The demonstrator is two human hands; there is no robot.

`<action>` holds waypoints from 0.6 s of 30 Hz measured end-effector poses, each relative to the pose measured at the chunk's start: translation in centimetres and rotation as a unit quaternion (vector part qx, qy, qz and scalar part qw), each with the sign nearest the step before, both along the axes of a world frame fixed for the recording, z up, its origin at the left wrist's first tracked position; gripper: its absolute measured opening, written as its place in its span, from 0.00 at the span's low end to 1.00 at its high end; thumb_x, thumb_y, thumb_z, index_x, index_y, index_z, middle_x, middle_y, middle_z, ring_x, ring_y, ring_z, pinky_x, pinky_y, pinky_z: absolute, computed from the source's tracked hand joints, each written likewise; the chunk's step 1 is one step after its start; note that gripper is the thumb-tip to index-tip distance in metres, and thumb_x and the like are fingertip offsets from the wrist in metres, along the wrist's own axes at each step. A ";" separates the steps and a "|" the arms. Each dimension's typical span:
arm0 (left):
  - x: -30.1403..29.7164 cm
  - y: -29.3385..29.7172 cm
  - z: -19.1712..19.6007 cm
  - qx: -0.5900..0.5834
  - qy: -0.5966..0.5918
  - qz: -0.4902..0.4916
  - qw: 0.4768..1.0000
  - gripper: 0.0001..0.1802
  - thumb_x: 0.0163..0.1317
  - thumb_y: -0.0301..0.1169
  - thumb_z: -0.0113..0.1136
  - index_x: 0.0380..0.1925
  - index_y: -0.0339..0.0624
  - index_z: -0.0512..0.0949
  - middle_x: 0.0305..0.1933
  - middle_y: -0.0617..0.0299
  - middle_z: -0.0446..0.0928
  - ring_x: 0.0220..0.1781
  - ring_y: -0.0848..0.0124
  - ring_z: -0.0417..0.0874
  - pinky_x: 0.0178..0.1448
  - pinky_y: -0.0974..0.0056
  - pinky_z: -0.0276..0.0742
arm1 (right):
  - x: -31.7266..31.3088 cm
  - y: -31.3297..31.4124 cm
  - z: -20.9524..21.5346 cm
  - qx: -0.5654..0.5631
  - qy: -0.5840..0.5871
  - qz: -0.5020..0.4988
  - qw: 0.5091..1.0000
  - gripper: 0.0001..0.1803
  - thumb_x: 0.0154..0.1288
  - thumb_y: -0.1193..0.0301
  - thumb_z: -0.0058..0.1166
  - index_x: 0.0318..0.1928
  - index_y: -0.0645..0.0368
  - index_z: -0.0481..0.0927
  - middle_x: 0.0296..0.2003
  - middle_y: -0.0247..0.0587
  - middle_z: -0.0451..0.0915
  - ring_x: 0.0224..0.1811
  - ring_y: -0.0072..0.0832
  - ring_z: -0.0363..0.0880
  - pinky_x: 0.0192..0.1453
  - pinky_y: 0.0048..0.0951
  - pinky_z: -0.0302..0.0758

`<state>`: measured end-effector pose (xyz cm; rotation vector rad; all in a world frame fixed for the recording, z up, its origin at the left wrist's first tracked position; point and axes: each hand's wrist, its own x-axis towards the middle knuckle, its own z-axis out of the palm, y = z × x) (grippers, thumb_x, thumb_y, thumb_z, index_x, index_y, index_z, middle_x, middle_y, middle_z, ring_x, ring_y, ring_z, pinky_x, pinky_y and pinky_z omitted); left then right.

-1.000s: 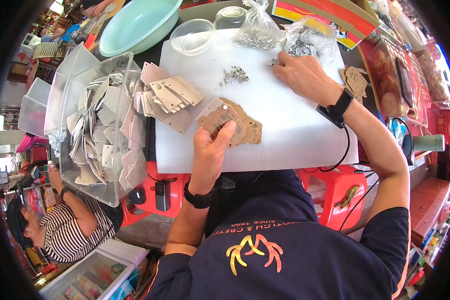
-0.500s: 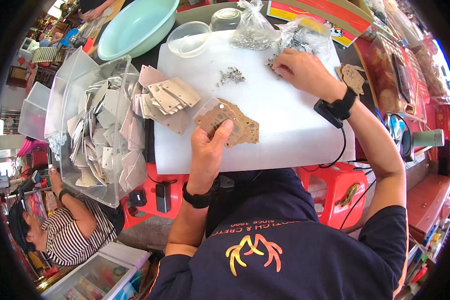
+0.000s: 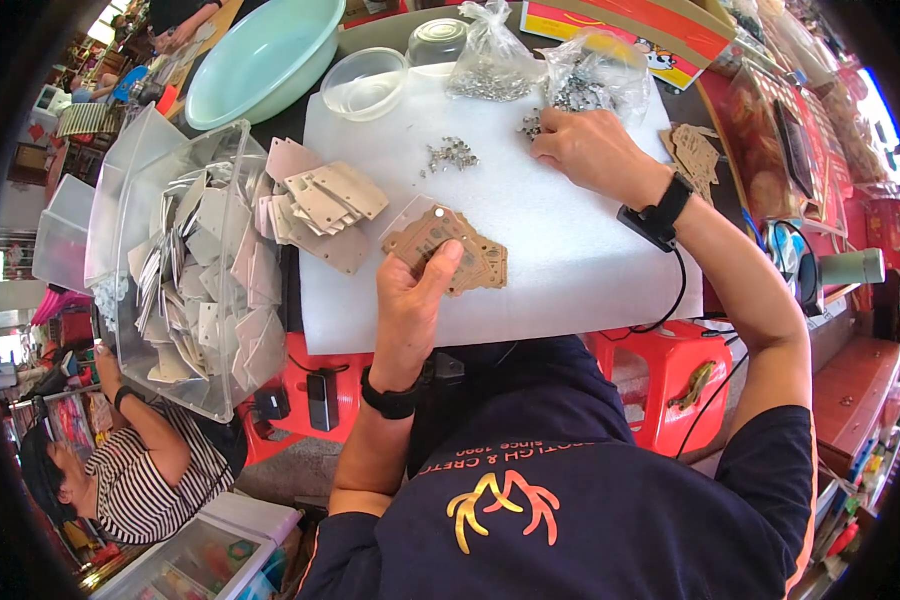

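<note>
My left hand point(image 3: 410, 315) is closed on a fanned stack of thin brown boards point(image 3: 478, 262) with cut edges and small holes, the thumb pressing on top. A pale plate shows at the stack's upper left. At the far right of the white sheet point(image 3: 570, 290), my right hand point(image 3: 595, 150) has its fingers bent together beside some loose small metal pieces point(image 3: 530, 125). What its fingertips hold, if anything, is hidden. Another little heap of metal pieces point(image 3: 453, 154) lies between the hands. Behind my right hand rests a clear bag point(image 3: 600, 80) of similar pieces.
Left of the sheet stands a clear bin point(image 3: 232, 395) of pale plates, with more plates point(image 3: 335, 200) piled beside it. Along the back are a clear bowl point(image 3: 365, 85), a second bag point(image 3: 492, 60) and a mint basin point(image 3: 270, 60). Brown boards point(image 3: 692, 155) lie at right.
My right hand has shifted slightly, its fingers drawn back a little from the loose metal pieces. The whole view has moved a bit; my left hand keeps its hold on the boards.
</note>
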<state>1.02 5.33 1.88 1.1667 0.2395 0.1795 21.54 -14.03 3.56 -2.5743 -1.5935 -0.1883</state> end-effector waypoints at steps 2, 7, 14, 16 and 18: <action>0.1 -0.1 0.1 0.002 -0.001 0.001 1.000 0.12 0.68 0.29 0.58 0.48 0.35 0.78 0.41 0.68 0.79 0.41 0.81 0.77 0.46 0.72 0.74 | 0.0 0.3 0.0 -0.025 -0.045 0.009 0.999 0.03 0.59 0.74 0.54 0.30 0.58 0.80 0.33 0.44 0.79 0.32 0.41 0.83 0.34 0.40 0.78; 0.7 -0.4 0.3 0.004 -0.021 -0.007 1.000 0.13 0.67 0.29 0.58 0.49 0.35 0.77 0.43 0.67 0.78 0.43 0.81 0.76 0.48 0.71 0.74 | 0.0 0.5 -0.7 -0.032 -0.055 -0.017 0.998 0.07 0.60 0.70 0.56 0.30 0.62 0.77 0.33 0.44 0.77 0.30 0.43 0.80 0.34 0.43 0.76; 1.3 -0.5 0.5 -0.010 -0.019 -0.014 1.000 0.13 0.68 0.29 0.58 0.50 0.36 0.76 0.43 0.66 0.78 0.44 0.80 0.77 0.50 0.70 0.75 | -1.6 0.1 0.0 0.003 0.085 -0.053 0.995 0.07 0.63 0.70 0.53 0.32 0.62 0.75 0.34 0.48 0.77 0.36 0.48 0.79 0.39 0.44 0.75; 1.4 -0.5 0.8 -0.016 -0.018 -0.016 1.000 0.13 0.68 0.30 0.58 0.50 0.36 0.76 0.44 0.66 0.78 0.44 0.80 0.77 0.49 0.70 0.76 | -2.8 0.1 0.5 0.027 0.130 -0.045 0.990 0.07 0.63 0.71 0.53 0.33 0.62 0.74 0.34 0.49 0.77 0.36 0.48 0.78 0.40 0.44 0.74; 1.4 -0.5 1.0 -0.024 -0.015 -0.021 0.999 0.13 0.68 0.30 0.58 0.50 0.36 0.77 0.44 0.66 0.78 0.43 0.80 0.77 0.49 0.70 0.76 | -3.5 -0.1 0.2 0.051 0.175 -0.039 0.982 0.07 0.64 0.71 0.52 0.33 0.62 0.74 0.34 0.49 0.77 0.37 0.49 0.77 0.41 0.44 0.74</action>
